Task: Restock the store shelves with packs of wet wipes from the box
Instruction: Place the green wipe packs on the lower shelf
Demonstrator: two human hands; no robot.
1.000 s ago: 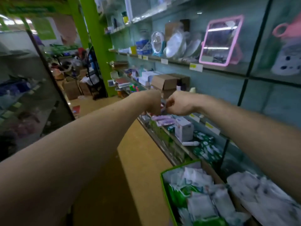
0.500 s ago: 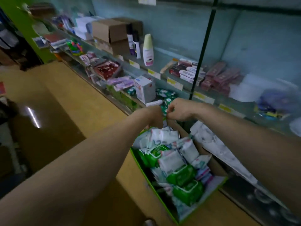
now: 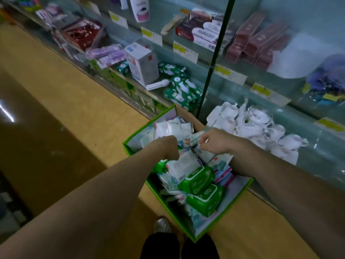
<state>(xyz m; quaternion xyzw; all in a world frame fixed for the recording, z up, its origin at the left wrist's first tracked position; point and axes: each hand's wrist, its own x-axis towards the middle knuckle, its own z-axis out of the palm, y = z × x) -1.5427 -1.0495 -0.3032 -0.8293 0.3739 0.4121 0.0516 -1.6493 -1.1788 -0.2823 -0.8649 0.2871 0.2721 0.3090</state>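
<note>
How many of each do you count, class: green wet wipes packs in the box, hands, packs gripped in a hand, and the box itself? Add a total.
Green wet wipes packs: 3
Hands: 2, left hand and right hand
Pale pack gripped by the right hand: 1
Green-edged box: 1
Total: 7
</note>
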